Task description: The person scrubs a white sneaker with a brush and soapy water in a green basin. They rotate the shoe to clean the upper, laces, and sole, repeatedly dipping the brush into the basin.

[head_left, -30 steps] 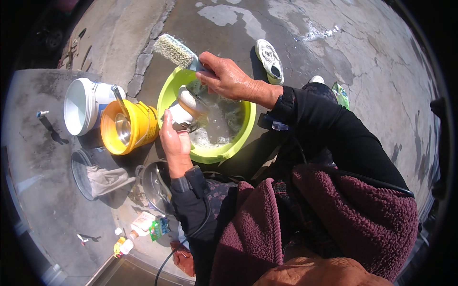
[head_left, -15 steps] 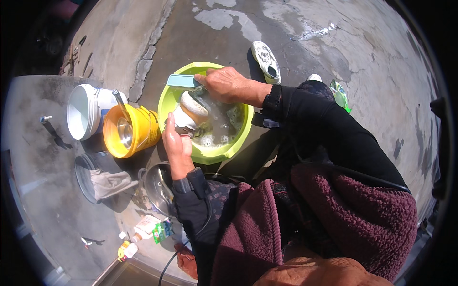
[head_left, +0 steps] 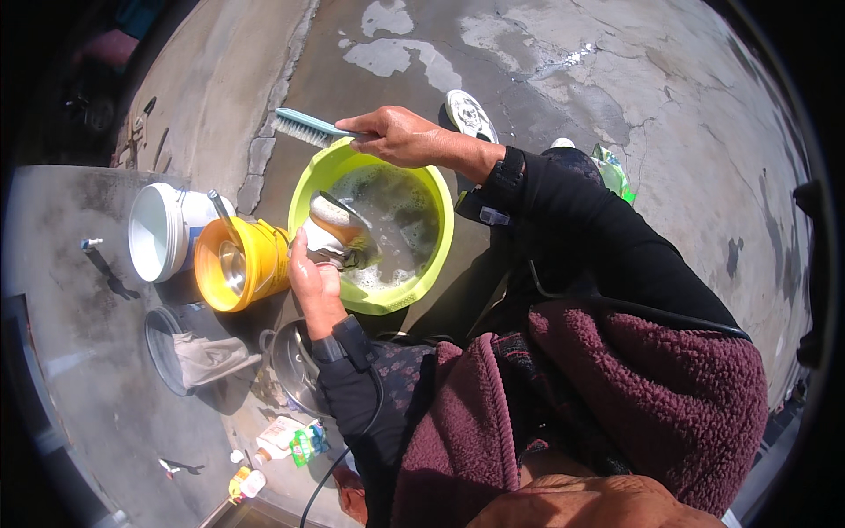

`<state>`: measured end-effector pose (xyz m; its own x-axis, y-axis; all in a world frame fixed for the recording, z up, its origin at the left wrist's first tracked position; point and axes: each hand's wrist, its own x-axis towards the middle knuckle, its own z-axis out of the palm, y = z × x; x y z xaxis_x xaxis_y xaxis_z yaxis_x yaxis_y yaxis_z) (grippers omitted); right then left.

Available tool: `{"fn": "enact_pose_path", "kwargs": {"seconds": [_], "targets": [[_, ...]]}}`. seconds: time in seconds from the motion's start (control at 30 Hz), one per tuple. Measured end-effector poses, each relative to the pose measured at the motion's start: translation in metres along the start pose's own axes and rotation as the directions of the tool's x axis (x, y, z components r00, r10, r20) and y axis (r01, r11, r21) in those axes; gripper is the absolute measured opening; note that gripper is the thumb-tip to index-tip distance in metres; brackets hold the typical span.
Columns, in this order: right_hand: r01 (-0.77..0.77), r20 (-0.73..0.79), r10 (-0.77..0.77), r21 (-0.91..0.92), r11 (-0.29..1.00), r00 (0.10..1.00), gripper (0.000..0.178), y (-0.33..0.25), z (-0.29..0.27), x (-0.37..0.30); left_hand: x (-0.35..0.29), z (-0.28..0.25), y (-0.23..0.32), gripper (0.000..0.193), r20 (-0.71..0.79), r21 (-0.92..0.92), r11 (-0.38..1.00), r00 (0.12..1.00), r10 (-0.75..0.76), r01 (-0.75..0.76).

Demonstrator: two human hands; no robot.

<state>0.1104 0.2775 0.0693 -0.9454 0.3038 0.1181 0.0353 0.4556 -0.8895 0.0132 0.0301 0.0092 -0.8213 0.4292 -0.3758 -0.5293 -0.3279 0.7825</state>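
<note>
Head view: the wet shoe is at the L side of the green basin, partly over the sudsy water, tilted, its lower part hard to make out. Judging by looks, it's prob. fairly light but heavier w/ soaked-in water; upper soft & apt to give, sole stiffer; wet & soapy, so v. slippery, tho not fragile. Best hold: firm grip on the sole edge or the opening's rim, not the slick upper. L hand, at the basin's near-L rim, has its thumb raised along the shoe & holds the shoe's near end; fingers mostly hidden, so can't tell exactly how far they wrap. R hand, above the basin's far rim, is closed round the handle of the blue brush, one finger seemingly laid along it; bristles face down, just beyond the basin's far-L rim, apart from the shoe. Yellow bucket is just L of the basin; a white shoe is beyond its far-R rim.
</note>
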Motion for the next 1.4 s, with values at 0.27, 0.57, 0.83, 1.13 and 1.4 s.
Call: {"fn": "enact_pose_path", "kwargs": {"seconds": [0.27, 0.57, 0.83, 1.13, 1.4], "targets": [[-0.060, -0.145, 0.157, 0.515, 0.855, 0.977, 0.035, -0.004, -0.125, -0.067, -0.024, -0.034, 0.020, 0.050, -0.057, -0.045, 0.994, 0.993, 0.101, -0.103], [-0.438, -0.453, 0.652, 0.493, 0.752, 0.608, 0.044, 0.124, -0.205, -0.304, -0.027, -0.031, 0.010, 0.055, -0.183, 0.077, 0.991, 0.975, 0.123, -0.110], [-0.583, -0.252, 0.918, 0.713, 0.389, 0.305, 0.031, 0.219, -0.117, -0.411, -0.023, -0.016, -0.013, 0.053, -0.102, 0.239, 0.963, 0.983, 0.154, -0.126], [-0.849, -0.369, 0.878, 0.311, 0.426, 0.305, 0.037, 0.254, -0.144, -0.420, -0.037, -0.011, -0.016, 0.055, -0.186, 0.136, 0.990, 0.983, -0.007, 0.033], [-0.791, -0.563, 0.805, 0.398, 0.464, 0.189, 0.030, 0.285, -0.145, -0.388, -0.045, 0.001, -0.022, 0.046, -0.355, 0.153, 0.986, 0.935, -0.012, 0.071]]}}
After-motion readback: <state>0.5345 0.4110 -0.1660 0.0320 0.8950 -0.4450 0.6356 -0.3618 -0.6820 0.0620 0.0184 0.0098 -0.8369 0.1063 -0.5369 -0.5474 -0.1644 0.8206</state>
